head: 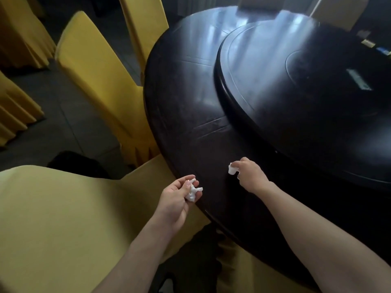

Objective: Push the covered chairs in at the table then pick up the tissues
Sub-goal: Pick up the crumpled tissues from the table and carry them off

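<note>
My left hand (176, 196) hovers at the near edge of the dark round table (182, 98), palm up, fingers curled round a crumpled white tissue (193, 192). My right hand (250, 173) is over the table's rim and pinches a second small white tissue (232, 169) between thumb and fingertips. A yellow-covered chair (53, 218) stands right below me at the table edge. Another covered chair (95, 75) stands to the left against the table, and a third (143, 24) behind it.
A raised dark turntable (306, 92) fills the table's middle, with small packets (358, 80) on its right side. More yellow-draped furniture (19, 39) lines the far left. Grey tiled floor (63, 127) lies between the chairs.
</note>
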